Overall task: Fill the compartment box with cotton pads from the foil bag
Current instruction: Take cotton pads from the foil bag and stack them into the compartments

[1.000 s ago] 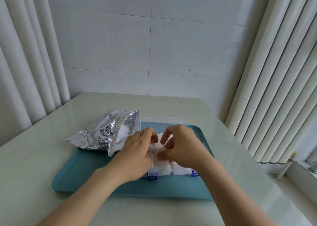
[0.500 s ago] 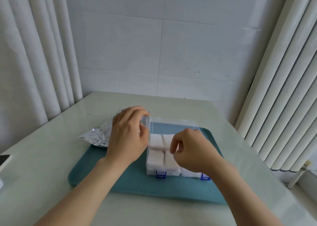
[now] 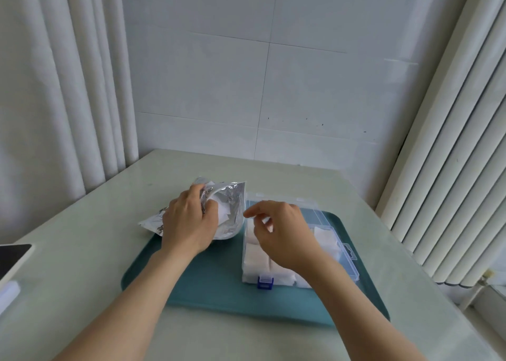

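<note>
Grips with the left hand (image 3: 189, 223) the upper lip of the foil bag (image 3: 232, 204), fingers curled over the edge, mouth pulled open toward the compartment box (image 3: 347, 259). Hovers with the right hand (image 3: 279, 232) above the box's left side, fingers loosely bent, forefinger reaching toward the bag, nothing plainly held. Shows white cotton pads (image 3: 254, 253) already stacked in the box's near compartments and at its right; far compartments hard to read. Looks well advanced, yet unfinished: more pads inside the bag, just left of the box, near the right fingertips. Rests, box and bag both, on a teal tray (image 3: 208, 286) upon the tabletop (image 3: 82, 264).
</note>
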